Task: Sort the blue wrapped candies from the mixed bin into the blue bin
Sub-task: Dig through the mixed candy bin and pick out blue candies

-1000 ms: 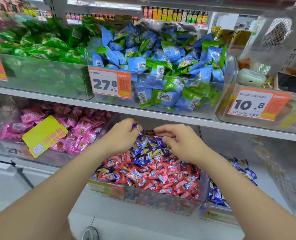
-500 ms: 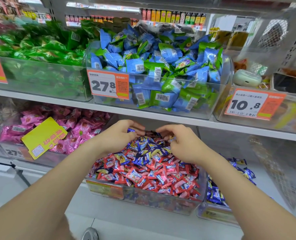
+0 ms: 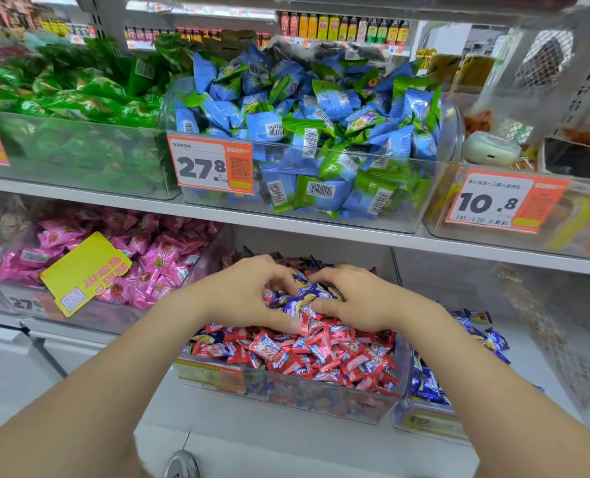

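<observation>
Between the left hand [image 3: 245,295] and right hand [image 3: 364,301], blue wrapped candies [image 3: 300,298] are cupped. The fingers [image 3: 328,273] are curled round them.

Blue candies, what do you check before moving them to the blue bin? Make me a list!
1. Left hand and right hand in the mixed bin: ok.
2. Blue candies bunched between the hands: ok.
3. Candies really gripped: cannot tell, fingers curl into the pile.
4. No red candies caught up: cannot tell, some lie by the left thumb.
5. Blue bin on the right has room: ok.
6. Way over to it free: ok.
</observation>
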Available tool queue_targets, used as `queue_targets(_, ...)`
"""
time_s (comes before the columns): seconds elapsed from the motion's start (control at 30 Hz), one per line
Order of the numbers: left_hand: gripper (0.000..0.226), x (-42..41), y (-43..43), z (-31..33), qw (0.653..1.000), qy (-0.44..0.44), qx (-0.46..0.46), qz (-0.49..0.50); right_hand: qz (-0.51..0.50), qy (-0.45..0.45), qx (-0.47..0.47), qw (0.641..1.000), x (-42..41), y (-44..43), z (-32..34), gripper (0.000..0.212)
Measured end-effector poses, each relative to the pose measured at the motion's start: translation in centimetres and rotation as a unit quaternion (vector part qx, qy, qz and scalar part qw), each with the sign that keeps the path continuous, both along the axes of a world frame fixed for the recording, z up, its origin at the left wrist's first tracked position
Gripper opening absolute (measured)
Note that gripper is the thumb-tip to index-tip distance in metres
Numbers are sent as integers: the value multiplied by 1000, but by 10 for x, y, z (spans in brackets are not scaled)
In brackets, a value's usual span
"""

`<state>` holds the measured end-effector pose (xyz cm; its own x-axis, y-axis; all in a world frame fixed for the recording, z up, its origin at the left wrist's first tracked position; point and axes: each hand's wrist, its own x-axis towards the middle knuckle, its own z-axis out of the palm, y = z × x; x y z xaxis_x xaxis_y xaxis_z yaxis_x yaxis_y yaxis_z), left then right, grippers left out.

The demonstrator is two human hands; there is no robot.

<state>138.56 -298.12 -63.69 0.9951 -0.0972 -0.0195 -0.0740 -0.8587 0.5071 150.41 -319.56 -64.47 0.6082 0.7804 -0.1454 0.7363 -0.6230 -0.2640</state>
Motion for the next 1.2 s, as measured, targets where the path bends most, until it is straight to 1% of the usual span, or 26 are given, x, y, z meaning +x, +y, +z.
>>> queue_targets(0.07,40,1,-2,-2,1000,-10,29,2,-8,7,37,999,0,-2,3,46)
queue_targets(0.13,32,3,-1,-1,1000,-18,7,11,-28,0,86,996,0,-3,8,27)
queue_targets(0.17,28,4,-1,0,1000,-19,-9,14,-42,0,105,994,0,-3,10,24)
queue_targets(0.27,13,3,-2,0,999,-34,-23,19,-81,20,138,987,-6,-5,18,30)
queue_targets(0.33,5,4,0,-3,998,-39,-37,39,-107,46,161,980,-11,-6,20,23)
queue_targets(0.37,4,5,1,-4,997,-33,-50,50,-121,46,170,977,-15,-5,21,26)
queue_targets(0.43,8,6,0,-4,996,-22,-67,58,-135,18,177,975,-19,-3,22,36)
queue_targets(0.53,17,4,-4,2,995,-21,-64,72,-130,-16,186,974,-22,2,23,45)
queue_targets(0.57,22,4,-4,3,995,-28,-55,83,-128,-25,192,973,-23,4,24,51)
queue_targets(0.63,42,5,-4,4,994,-48,-23,95,-124,-37,204,970,-25,8,26,65)
queue_targets(0.67,49,4,-3,4,994,-53,-14,96,-121,-35,209,970,-26,9,27,69)
queue_targets(0.7,50,3,-2,4,994,-47,-14,96,-119,-28,210,970,-27,10,27,70)
queue_targets(0.8,34,0,8,2,996,-19,-20,90,-119,10,209,971,-29,13,28,61)
queue_targets(0.87,34,-3,17,1,996,-10,-23,87,-118,51,212,969,-29,14,28,45)
queue_targets(0.93,35,-7,22,4,995,4,-31,91,-107,68,211,969,-28,15,28,25)
queue_targets(0.97,30,-9,23,6,995,11,-33,93,-100,66,207,971,-27,15,28,23)
queue_targets(1.03,14,-14,25,9,993,25,-27,111,-99,54,204,972,-26,17,26,29)
queue_targets(1.07,17,-17,25,10,993,35,-12,115,-102,38,206,973,-25,18,25,31)
queue_targets(1.13,39,-21,26,8,991,66,38,109,-96,-14,193,976,-25,19,23,32)
queue_targets(1.2,47,-21,30,4,990,76,61,106,-79,-54,152,984,-21,21,18,30)
